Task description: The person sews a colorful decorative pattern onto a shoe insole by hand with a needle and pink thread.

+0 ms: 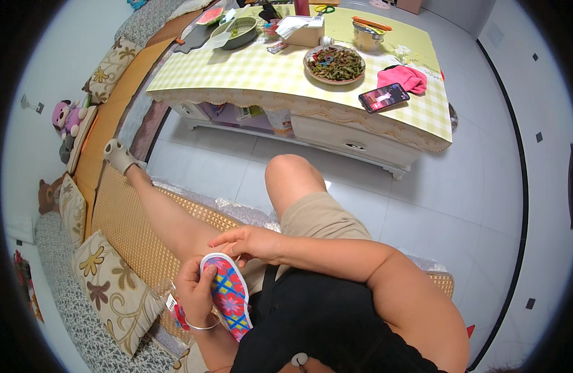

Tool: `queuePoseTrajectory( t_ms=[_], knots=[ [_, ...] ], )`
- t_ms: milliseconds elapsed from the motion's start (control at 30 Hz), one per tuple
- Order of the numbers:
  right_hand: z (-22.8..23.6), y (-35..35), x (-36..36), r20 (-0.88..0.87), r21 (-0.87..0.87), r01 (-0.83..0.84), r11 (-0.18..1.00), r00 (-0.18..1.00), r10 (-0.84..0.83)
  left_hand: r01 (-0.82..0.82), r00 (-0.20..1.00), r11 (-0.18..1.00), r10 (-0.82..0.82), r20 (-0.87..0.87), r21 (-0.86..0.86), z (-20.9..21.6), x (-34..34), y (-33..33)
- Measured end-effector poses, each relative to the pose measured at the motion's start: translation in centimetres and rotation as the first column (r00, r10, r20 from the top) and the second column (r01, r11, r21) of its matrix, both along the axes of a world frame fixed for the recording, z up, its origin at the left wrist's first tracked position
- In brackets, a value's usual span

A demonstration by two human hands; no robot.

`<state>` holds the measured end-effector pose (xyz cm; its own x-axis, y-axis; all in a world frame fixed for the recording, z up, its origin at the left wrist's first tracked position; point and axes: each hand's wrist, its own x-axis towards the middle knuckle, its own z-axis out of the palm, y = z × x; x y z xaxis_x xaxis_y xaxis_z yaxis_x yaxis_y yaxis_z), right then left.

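My left hand [196, 289] grips a shoe insole [229, 292] with white edging and a pink, blue and yellow flower pattern, its thumb lying on the patterned face. The insole is tilted above my lap, and its lower end reaches my black top. At its upper edge is my right hand [252, 242], coming across from the right with fingers loosely stretched and apart. I see nothing in them, though the fingertips partly overlap. A red patterned piece with a white tag [172, 303] shows beside my left wrist, mostly hidden behind it.
A woven mat [137, 211] covers the seat under my leg, with patterned cushions [115, 292] along the left. Ahead stands a low table [193, 74] bearing a plate of green food [334, 64], a phone [384, 97], a pink cloth [404, 79] and a colander [240, 37].
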<state>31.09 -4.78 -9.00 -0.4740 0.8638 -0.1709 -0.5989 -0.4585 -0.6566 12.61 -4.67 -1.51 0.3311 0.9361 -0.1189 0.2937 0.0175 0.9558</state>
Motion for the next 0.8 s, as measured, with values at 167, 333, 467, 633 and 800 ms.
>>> queuePoseTrajectory(
  t_ms=[167, 333, 467, 633, 800],
  knots=[
    [-0.5, 0.0, -0.5, -0.255, -0.226, 0.053, 0.973, 0.960, -0.112, 0.011, 0.999, 0.998, -0.008, 0.048, -0.060, -0.3, 0.7, 0.0],
    [-1.2, 0.1, -0.7, -0.359, -0.310, 0.068, 0.948, 0.915, -0.183, 0.036, 0.995, 0.994, -0.026, 0.095, -0.106, -0.1, 1.2, -0.1],
    [-0.2, 0.1, -0.9, -0.470, -0.415, 0.082, 0.906, 0.833, -0.291, -0.018, 0.988, 0.992, 0.037, 0.152, -0.126, -0.6, 1.1, -0.4],
    [-1.4, 0.8, 0.4, -0.345, -0.447, 0.144, 0.883, 0.883, -0.319, -0.112, 0.943, 0.985, 0.146, 0.298, -0.128, -0.8, 0.9, -0.4],
    [-5.3, -0.2, 5.4, -0.080, -0.431, 0.362, 0.826, 0.897, -0.435, -0.285, 0.802, 0.957, 0.267, 0.535, -0.050, 0.7, -1.9, 2.0]
  ],
)
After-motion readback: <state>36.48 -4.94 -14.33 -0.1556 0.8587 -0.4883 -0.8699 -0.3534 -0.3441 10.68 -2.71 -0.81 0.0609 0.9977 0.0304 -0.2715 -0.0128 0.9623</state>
